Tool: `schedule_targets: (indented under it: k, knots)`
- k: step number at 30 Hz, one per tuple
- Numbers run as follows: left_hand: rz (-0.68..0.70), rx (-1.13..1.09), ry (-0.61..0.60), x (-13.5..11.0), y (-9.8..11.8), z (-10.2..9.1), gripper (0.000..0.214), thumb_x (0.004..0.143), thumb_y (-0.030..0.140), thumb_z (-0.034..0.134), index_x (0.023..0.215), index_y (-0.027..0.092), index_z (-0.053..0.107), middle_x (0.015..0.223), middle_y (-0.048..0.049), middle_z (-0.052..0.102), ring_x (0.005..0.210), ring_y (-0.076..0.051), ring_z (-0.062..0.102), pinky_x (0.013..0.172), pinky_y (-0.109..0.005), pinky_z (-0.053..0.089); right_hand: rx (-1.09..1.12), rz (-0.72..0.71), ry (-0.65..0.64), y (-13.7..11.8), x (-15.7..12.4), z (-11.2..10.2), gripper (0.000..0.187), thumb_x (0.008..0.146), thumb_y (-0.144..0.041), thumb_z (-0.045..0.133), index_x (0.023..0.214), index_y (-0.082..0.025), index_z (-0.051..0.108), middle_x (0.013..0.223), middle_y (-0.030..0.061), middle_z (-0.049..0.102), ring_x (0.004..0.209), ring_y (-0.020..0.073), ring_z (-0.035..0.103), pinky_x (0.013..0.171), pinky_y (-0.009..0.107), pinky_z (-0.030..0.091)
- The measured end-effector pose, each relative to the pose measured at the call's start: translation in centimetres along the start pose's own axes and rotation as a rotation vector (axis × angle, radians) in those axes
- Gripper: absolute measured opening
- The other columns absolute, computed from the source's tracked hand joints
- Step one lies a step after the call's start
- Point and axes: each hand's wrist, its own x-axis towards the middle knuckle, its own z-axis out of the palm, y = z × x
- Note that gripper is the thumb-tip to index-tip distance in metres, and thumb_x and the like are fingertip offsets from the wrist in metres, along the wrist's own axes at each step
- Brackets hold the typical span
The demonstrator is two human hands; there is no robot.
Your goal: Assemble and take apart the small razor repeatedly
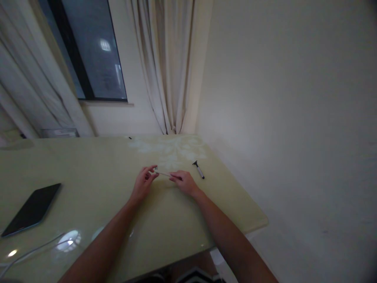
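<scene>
A thin white toothbrush (163, 173) is held level above the table, its small bristled head pointing left. My right hand (183, 181) is closed around the handle end, which the fingers partly cover. At the other end, my left hand (144, 181) has its thumb and fingertips about the brush head, with the bristles showing between them. A razor (200, 171) with a grey and black handle lies on the table just right of my right hand, its dark head pointing away from me.
The glossy pale table (97, 169) meets a wall on the right. A dark tablet (32, 208) lies at left, with a white cable (32, 250) nearer me. A small black object (130, 138) sits at the far edge. Curtains (166, 67) and a window stand behind.
</scene>
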Motion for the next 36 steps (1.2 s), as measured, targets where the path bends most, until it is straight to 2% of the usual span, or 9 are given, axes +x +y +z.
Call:
schedule_targets:
  k: [6, 11, 16, 22, 27, 32, 36]
  knots:
    - [0.004, 0.009, -0.006, 0.1, -0.2, 0.0, 0.04, 0.081, 0.044, 0.07, 0.114, 0.02, 0.073, 0.091, 0.0, 0.056, 0.061, -0.011, 0.047, 0.062, -0.028, 0.045, -0.066, 0.073, 0.044, 0.0, -0.1, -0.1, 0.028, 0.097, -0.034, 0.07, 0.119, -0.022, 0.08, 0.092, 0.008, 0.078, 0.079, 0.0188, 0.066, 0.076, 0.028, 0.048]
    - [-0.01, -0.012, -0.021, 0.1, -0.4, 0.0, 0.041, 0.081, 0.045, 0.07, 0.114, 0.021, 0.073, 0.091, 0.0, 0.056, 0.061, -0.011, 0.046, 0.061, -0.027, 0.046, -0.015, 0.009, -0.012, 0.0, -0.1, 0.0, 0.029, 0.097, -0.034, 0.069, 0.121, -0.021, 0.079, 0.087, 0.0065, 0.076, 0.073, 0.0167, 0.063, 0.072, 0.027, 0.047]
    - [-0.01, -0.012, -0.027, 0.1, -1.0, 0.0, 0.04, 0.081, 0.044, 0.07, 0.115, 0.022, 0.073, 0.092, 0.0003, 0.058, 0.061, -0.011, 0.047, 0.062, -0.026, 0.046, -0.079, 0.083, 0.067, 0.4, 0.0, 0.0, 0.028, 0.097, -0.034, 0.069, 0.118, -0.02, 0.081, 0.092, 0.0087, 0.078, 0.08, 0.0187, 0.066, 0.077, 0.028, 0.049]
    - [0.001, -0.018, -0.027, 0.2, -1.3, 0.0, 0.04, 0.081, 0.043, 0.071, 0.115, 0.022, 0.073, 0.091, 0.0005, 0.057, 0.061, -0.011, 0.048, 0.062, -0.027, 0.047, -0.002, 0.007, 0.003, 0.4, 0.0, -0.1, 0.028, 0.097, -0.035, 0.07, 0.118, -0.021, 0.081, 0.09, 0.0071, 0.078, 0.077, 0.0172, 0.067, 0.075, 0.027, 0.049]
    - [0.001, -0.017, -0.035, 0.2, -1.5, 0.1, 0.04, 0.081, 0.043, 0.07, 0.115, 0.022, 0.074, 0.091, 0.0003, 0.058, 0.06, -0.011, 0.048, 0.062, -0.027, 0.047, -0.128, 0.094, 0.068, 0.3, 0.0, -0.2, 0.025, 0.095, -0.033, 0.072, 0.114, -0.02, 0.082, 0.089, 0.0083, 0.078, 0.078, 0.0189, 0.067, 0.074, 0.027, 0.047]
    - [0.003, -0.016, -0.03, 0.1, -1.4, 0.1, 0.041, 0.081, 0.044, 0.071, 0.116, 0.022, 0.074, 0.092, 0.0005, 0.058, 0.061, -0.011, 0.048, 0.062, -0.027, 0.047, -0.065, -0.001, -0.001, 0.1, -0.1, -0.3, 0.025, 0.096, -0.034, 0.072, 0.115, -0.021, 0.082, 0.083, 0.0053, 0.076, 0.071, 0.0154, 0.064, 0.07, 0.025, 0.046]
    - [0.006, -0.013, -0.03, 0.1, -1.4, 0.1, 0.039, 0.081, 0.043, 0.07, 0.115, 0.022, 0.074, 0.091, 0.0007, 0.058, 0.059, -0.01, 0.048, 0.061, -0.027, 0.047, -0.152, 0.092, 0.069, 0.0, 0.0, -0.1, 0.025, 0.097, -0.035, 0.071, 0.114, -0.02, 0.082, 0.089, 0.0082, 0.078, 0.079, 0.0184, 0.067, 0.074, 0.027, 0.047]
